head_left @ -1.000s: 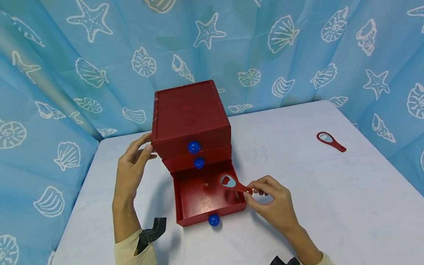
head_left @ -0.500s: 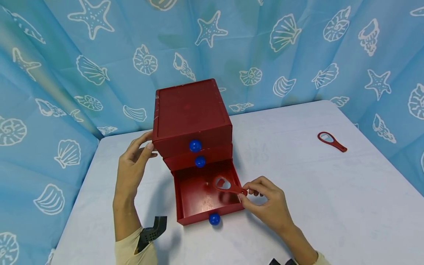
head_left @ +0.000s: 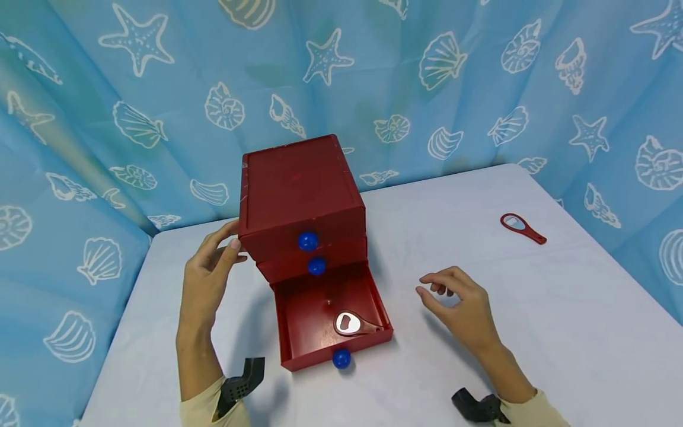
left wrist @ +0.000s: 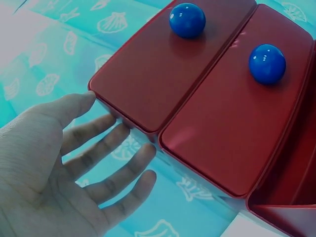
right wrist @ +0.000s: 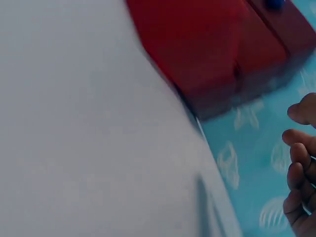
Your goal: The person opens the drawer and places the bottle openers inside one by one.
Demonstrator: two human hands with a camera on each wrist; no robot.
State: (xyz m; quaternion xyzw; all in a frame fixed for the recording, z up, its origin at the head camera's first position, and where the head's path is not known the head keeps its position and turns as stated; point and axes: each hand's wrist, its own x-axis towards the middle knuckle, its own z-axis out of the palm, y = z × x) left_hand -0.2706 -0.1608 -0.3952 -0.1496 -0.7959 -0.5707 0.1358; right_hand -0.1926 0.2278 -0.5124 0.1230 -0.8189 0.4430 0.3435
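Note:
A red drawer box [head_left: 301,184] with blue knobs stands on the table, its bottom drawer [head_left: 304,320] pulled out. Inside that drawer, near the front right corner, lies a red bottle opener [head_left: 349,323] with a shiny oval plate. My left hand [head_left: 205,279] rests at the box's left side; in the left wrist view its thumb tip meets the edge of the top drawer [left wrist: 148,74] and the fingers spread along the side. To the right of the open drawer hovers my right hand [head_left: 461,305], thumb and fingers apart with nothing between them.
A second red bottle opener [head_left: 523,228] lies farther back on the right of the white table [head_left: 427,225]. Behind and to the left hangs a blue shell-patterned curtain [head_left: 384,77]. The upper two drawers are closed.
My right hand has lowered the bottle opener into the bottom drawer, let it go and moved away to the right. My left hand has stayed at the box.

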